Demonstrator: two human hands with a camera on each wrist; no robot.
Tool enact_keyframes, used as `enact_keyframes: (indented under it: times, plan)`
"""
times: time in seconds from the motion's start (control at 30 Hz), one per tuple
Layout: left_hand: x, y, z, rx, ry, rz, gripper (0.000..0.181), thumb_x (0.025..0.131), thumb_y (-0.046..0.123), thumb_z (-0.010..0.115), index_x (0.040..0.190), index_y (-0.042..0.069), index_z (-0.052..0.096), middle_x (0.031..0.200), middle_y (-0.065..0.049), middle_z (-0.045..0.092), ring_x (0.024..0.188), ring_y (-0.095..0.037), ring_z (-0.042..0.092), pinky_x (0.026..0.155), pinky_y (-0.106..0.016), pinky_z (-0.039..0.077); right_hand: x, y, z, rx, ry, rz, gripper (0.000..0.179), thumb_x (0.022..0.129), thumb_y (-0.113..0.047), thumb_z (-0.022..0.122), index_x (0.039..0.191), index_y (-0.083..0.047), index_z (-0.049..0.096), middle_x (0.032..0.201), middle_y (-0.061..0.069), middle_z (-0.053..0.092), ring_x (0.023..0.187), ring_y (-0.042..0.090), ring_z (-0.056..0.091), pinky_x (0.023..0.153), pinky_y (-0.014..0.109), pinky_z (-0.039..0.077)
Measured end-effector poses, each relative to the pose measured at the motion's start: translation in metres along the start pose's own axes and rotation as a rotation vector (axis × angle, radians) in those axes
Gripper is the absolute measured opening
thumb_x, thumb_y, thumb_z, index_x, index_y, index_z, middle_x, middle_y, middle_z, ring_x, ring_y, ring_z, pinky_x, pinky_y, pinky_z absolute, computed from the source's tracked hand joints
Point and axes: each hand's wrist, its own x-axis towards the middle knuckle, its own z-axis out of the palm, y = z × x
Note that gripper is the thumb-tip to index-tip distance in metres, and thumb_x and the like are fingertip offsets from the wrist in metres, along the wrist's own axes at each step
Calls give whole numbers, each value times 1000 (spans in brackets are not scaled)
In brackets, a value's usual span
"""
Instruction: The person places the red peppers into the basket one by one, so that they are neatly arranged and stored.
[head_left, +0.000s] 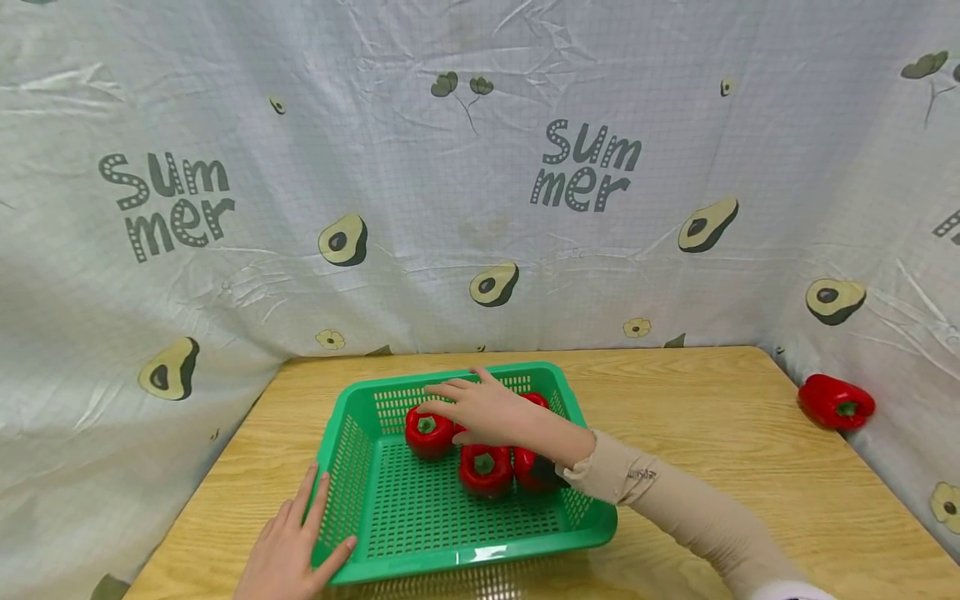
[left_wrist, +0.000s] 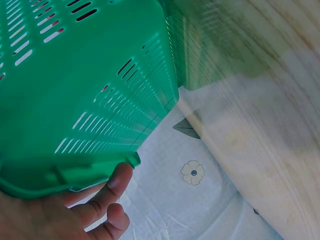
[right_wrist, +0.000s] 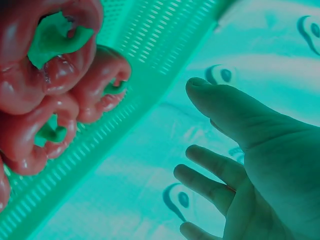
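Observation:
A green plastic basket [head_left: 420,566] with slotted walls stands on the table. Several red bell peppers [head_left: 486,472] sit in its back and right part, green stems showing. My right hand [head_left: 491,410] is over them, fingers spread and partly hiding some. In the right wrist view that hand [right_wrist: 255,165] has its thumb and fingers apart, with nothing between them, beside the basket's edge and the peppers [right_wrist: 62,55]. Straight fingers of my left hand [head_left: 288,546] lie along the basket's left rim, thumb at the near left corner. The left wrist view shows its fingertips [left_wrist: 120,177] at the rim.
Another red bell pepper [head_left: 836,402] lies at the table's right edge, outside the basket. A light wood table [head_left: 690,417] carries the basket. White cloth [head_left: 420,217] printed with avocados and lettering hangs behind and at both sides.

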Motion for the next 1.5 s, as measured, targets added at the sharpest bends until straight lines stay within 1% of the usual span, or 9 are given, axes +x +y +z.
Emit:
enact_keyframes:
  times: [0.27,0.5,0.7,0.97,1.1,1.17,1.23,1.33,1.5]
  plan:
    - [2,0,2,-5,5,4,85,78,53,57,137,-3,30,141,-21,28,107,-40,50,78,-52,44,-35,7,-2,1,129,-19,58,82,-37,62,134,-25,39,141,-1,38,126,14,41,102,45,29]
    - [1,-2,4,-5,21,20,85,78,52,57,137,-4,29,140,-22,29,106,-41,50,77,-52,44,-69,18,4,10,241,10,50,83,-35,61,129,-25,44,136,0,44,121,16,45,97,46,32]
    - [1,-3,5,-3,40,34,85,78,51,58,136,-5,31,139,-22,30,104,-40,51,76,-51,45,-104,31,20,54,328,41,49,79,-30,66,125,-23,49,130,1,50,114,19,49,95,50,34]
    - [1,-3,4,2,23,16,84,78,51,58,136,-5,31,140,-21,28,103,-39,52,75,-51,45,-144,49,52,36,504,50,50,70,-23,73,118,-20,57,114,1,61,102,18,54,85,42,38]
    - [2,-3,4,-1,30,19,84,78,50,58,135,-5,32,140,-21,29,102,-38,53,74,-50,46,-163,59,67,45,608,67,31,87,-30,57,114,-16,60,109,1,63,96,17,54,82,39,39]
    - [2,-3,4,-3,38,22,84,78,50,58,135,-5,33,139,-21,30,102,-38,53,74,-50,46,-173,64,74,43,651,83,32,92,-35,45,113,-15,61,108,1,63,95,17,55,80,39,40]
    - [2,-3,4,-5,48,28,84,78,50,59,135,-5,32,139,-21,30,103,-39,52,75,-50,45,-182,69,81,47,676,111,38,94,-38,37,113,-15,61,107,1,63,94,17,54,78,38,39]
    - [1,-3,3,-8,54,36,84,78,49,59,136,-5,31,139,-22,30,104,-39,52,76,-51,45,-197,76,91,43,695,164,41,95,-39,34,110,-15,63,104,1,64,92,18,53,77,37,38]
    - [1,-2,3,-11,56,39,83,78,49,59,135,-5,32,139,-22,31,103,-39,52,76,-50,45,-221,86,107,26,688,273,52,96,-44,24,104,-12,65,99,1,64,90,18,51,76,35,35]
